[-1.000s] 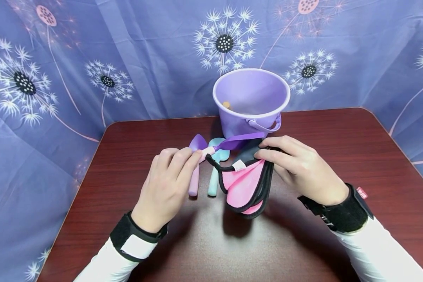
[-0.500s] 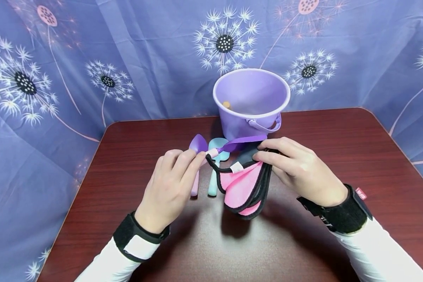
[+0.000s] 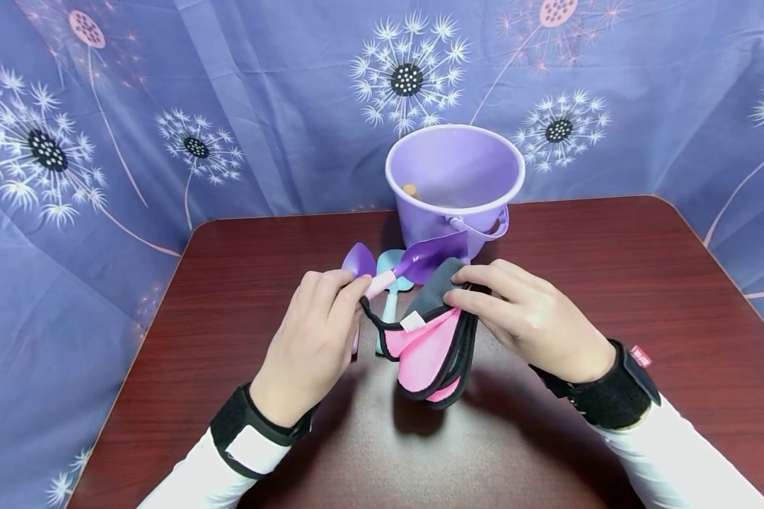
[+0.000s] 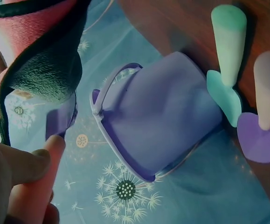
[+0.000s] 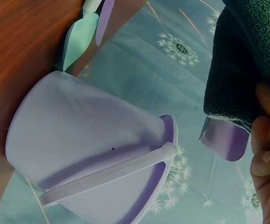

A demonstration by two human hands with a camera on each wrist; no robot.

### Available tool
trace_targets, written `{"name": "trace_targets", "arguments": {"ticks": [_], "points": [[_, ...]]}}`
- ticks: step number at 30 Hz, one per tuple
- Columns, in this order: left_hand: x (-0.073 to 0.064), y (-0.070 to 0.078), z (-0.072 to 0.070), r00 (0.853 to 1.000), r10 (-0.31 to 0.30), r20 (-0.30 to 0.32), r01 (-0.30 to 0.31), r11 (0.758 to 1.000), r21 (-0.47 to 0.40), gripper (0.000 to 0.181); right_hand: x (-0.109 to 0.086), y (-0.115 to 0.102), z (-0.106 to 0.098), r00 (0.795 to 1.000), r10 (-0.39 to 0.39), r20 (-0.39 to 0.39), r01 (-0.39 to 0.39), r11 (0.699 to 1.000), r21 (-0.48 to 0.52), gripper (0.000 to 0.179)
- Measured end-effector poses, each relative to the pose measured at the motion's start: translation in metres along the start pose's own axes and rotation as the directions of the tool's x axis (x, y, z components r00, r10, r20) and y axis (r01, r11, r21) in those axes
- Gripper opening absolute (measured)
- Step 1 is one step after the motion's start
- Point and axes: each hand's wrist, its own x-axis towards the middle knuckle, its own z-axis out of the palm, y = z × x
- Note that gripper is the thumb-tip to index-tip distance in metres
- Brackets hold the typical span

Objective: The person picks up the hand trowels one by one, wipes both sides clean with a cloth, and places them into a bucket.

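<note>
My left hand [image 3: 315,329] grips the pink handle [image 4: 37,186] of a toy shovel with a purple blade [image 3: 436,258]. The blade points right and up, in front of the bucket. My right hand [image 3: 525,318] pinches a folded cloth [image 3: 429,353], pink on one face and dark grey on the other, with black edging and a white tag. The cloth hangs over the table, its left edging reaching my left fingertips. In the right wrist view, the blade tip [image 5: 225,140] shows below the cloth's dark side.
A lilac bucket [image 3: 414,219] with a handle stands at the table's back, a tan round end [image 3: 410,190] inside it. Before it lie a teal shovel [image 3: 390,309] and a purple trowel [image 3: 359,259], both partly covered. A dandelion-print curtain [image 3: 280,127] hangs behind the table [image 3: 229,283].
The shovel blade has turned from nearly edge-on to show more of its broad face. The cloth and my right hand have shifted slightly left and toward me. The left hand has moved slightly right.
</note>
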Motion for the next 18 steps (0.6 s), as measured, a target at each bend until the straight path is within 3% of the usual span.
{"name": "trace_targets", "arguments": {"ticks": [11,18], "points": [[-0.0051,0.0012,0.0000,0.988,-0.125,0.088,0.132,0.988,-0.078,0.027,0.0037,-0.0058,0.0024,0.995,-0.095,-0.025,0.094,0.995,-0.019,0.023],[-0.0065,0.0038,0.0019,0.973,-0.186,0.136,0.202,0.972,-0.119,0.022,0.0028,-0.0081,0.0023,0.992,-0.127,-0.021,0.126,0.991,-0.041,0.023]]}}
